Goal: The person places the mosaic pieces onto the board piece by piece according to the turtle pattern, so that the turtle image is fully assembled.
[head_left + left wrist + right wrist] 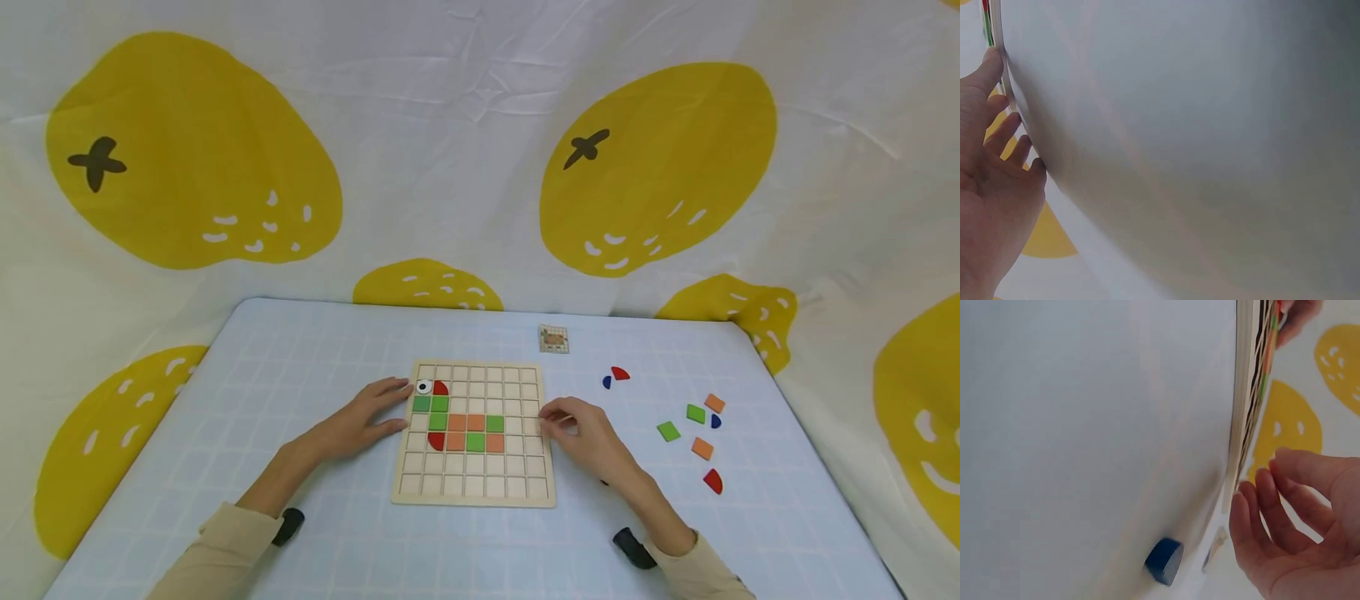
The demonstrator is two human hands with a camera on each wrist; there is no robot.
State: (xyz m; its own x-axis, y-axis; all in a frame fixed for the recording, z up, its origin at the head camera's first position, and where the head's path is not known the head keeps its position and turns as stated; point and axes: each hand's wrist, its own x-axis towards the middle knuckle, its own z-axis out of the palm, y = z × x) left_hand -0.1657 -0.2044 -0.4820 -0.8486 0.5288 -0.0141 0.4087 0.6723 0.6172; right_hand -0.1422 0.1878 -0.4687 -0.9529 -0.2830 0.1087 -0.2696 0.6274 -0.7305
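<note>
A square wooden grid board (472, 477) lies on the table between the two hands. On it sit a white eye tile (423, 387), a red quarter-round tile (441, 387) beside it, a second red quarter-round lower down, and several green and orange square tiles. My left hand (366, 417) rests at the board's left edge, fingers spread loosely and fingertips right at the rim. At the right edge my right hand (588, 433) hovers with fingers bent loosely and thumb near the index finger. In the right wrist view, nothing shows between the fingertips of that hand (1297, 519).
Loose tiles lie right of the board: green squares (669, 431), orange squares (702, 448), red quarter-rounds (713, 481) and blue quarter-rounds (716, 422). One blue piece (1165, 561) shows near the right hand. A small picture card (553, 338) lies behind the board, before a fruit-patterned curtain (450, 167).
</note>
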